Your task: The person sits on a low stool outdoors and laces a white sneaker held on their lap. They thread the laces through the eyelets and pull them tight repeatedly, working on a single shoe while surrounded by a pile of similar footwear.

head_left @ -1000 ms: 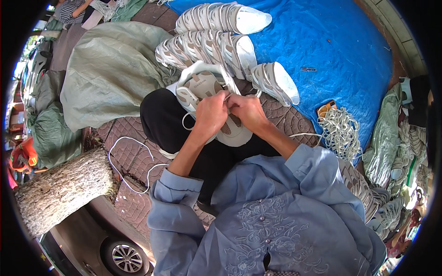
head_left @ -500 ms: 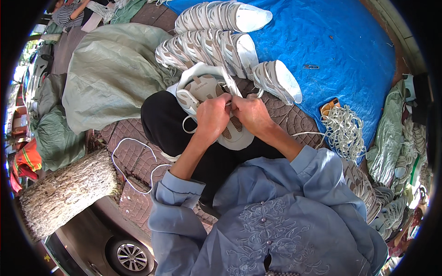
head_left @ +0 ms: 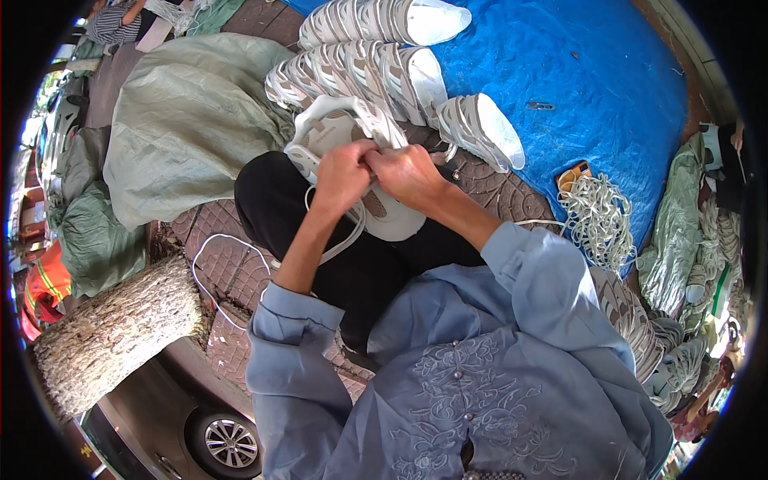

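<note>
A white and beige shoe upper (head_left: 398,222) rests on my black-trousered lap, its collar pointing away and its toe toward me. My left hand (head_left: 344,178) is closed at its lacing edge. My right hand (head_left: 410,176) is closed on the right flap, and the two hands' fingertips meet there. Exactly what the fingertips pinch is hidden. A white shoelace (head_left: 352,240) loops out below my left hand, beside the upper. More white cord (head_left: 210,296) trails over the paving at the left.
Nested rows of similar shoe uppers (head_left: 344,76) lie ahead, partly on a blue tarp (head_left: 576,88). A tangle of white laces (head_left: 600,220) sits at right. Left are a grey-green sack (head_left: 184,128), a tree trunk (head_left: 120,336) and a parked car (head_left: 172,400).
Both hands and the upper have shifted slightly left. My right hand has turned over the flap and closed up against my left hand. A shoelace loop now hangs below the left hand.
</note>
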Demonstrator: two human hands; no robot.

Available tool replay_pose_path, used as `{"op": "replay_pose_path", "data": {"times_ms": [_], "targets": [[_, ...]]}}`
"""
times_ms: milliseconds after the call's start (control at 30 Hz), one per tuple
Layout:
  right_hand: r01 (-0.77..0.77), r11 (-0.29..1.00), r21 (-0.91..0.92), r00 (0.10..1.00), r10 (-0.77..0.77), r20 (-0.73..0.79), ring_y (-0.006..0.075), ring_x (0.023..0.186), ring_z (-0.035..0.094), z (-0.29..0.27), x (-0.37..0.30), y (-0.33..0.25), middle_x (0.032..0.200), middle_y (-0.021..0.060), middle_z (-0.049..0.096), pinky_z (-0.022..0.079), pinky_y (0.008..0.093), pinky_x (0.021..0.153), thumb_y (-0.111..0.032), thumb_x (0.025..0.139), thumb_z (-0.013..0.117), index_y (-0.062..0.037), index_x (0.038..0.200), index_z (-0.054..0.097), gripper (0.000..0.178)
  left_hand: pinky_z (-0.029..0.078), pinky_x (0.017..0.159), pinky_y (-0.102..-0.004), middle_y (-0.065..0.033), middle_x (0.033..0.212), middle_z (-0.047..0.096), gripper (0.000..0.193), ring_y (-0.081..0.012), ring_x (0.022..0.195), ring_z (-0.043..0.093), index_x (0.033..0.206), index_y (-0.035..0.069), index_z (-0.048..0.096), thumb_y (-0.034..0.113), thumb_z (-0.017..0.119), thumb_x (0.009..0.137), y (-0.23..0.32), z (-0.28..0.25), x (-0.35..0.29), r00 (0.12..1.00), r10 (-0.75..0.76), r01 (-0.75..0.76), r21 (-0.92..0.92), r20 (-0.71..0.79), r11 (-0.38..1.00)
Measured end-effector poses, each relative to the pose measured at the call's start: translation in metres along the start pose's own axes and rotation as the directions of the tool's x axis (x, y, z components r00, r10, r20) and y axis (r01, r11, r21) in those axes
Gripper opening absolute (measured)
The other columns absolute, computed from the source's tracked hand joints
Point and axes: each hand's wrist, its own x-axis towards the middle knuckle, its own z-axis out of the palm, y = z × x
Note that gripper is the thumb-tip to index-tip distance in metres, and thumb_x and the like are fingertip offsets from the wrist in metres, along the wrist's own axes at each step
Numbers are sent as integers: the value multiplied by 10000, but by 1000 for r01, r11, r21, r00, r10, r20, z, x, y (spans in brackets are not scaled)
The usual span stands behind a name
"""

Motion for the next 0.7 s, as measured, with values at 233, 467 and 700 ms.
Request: {"op": "replay_pose_path", "data": {"times_ms": [233, 467, 700], "targets": [[-285, 903, 322, 958, 275, 77, 314, 558, 575, -10, -1, 3, 603, 152, 563, 469, 380, 513, -78, 683, 563, -39, 715, 542, 55, 451, 693, -362, -181, 816, 606, 222, -329, 787, 587, 931, 39, 607, 90, 512, 737, -5, -11, -2, 997, -76, 77, -40, 34, 996], [-375, 892, 253, 925, 339, 173, 305, 648, 583, -23, -9, 5, 656, 131, 576, 466, 390, 589, -93, 631, 594, -52, 661, 569, 56, 464, 653, -365, -137, 744, 623, 200, -302, 726, 601, 846, 57, 624, 166, 622, 678, 6, 0, 1, 992, -126, 125, 107, 8, 986], [-428, 854, 295, 902, 385, 194, 283, 652, 585, -25, -12, 8, 657, 119, 575, 463, 376, 589, -78, 619, 601, -56, 645, 586, 36, 462, 635, -371, -147, 720, 616, 179, -315, 698, 596, 798, 47, 630, 175, 627, 673, 16, 2, 1, 989, -144, 145, 101, -19, 984]]}}
